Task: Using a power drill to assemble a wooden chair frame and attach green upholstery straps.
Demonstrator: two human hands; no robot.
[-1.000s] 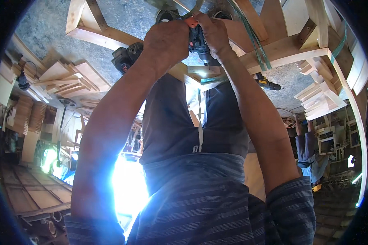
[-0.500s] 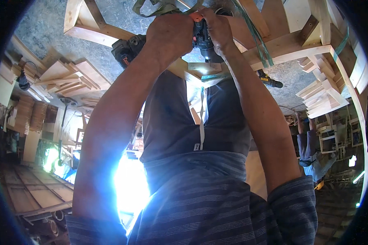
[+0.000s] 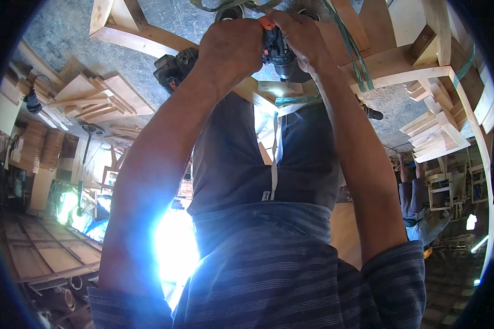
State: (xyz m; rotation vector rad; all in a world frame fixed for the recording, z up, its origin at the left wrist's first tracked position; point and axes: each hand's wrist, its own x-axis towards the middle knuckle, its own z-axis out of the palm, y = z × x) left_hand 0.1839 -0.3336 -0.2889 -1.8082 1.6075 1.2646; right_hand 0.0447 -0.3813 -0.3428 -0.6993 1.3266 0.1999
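Note:
My left hand is wrapped round the handle of a black and orange cordless drill. The drill's battery sticks out to the left, beyond that wrist. My right hand is closed against the drill's right side and top, its fingertips partly hidden. The chuck end faces toward my body, over a light wooden block in a wooden frame. Whether the bit touches the wood cannot be made out. Green strap lies across the frame just below the block.
Long frame pieces run to the left, and a curved rail to the right. Green straps hang over the wood. A second drill lies on the floor. Cut boards are piled left; more stacked pieces stand right. Another person is farther right.
Both hands and the drill have shifted very slightly to the right in the picture, as has the frame. My grip on the drill looks the same.

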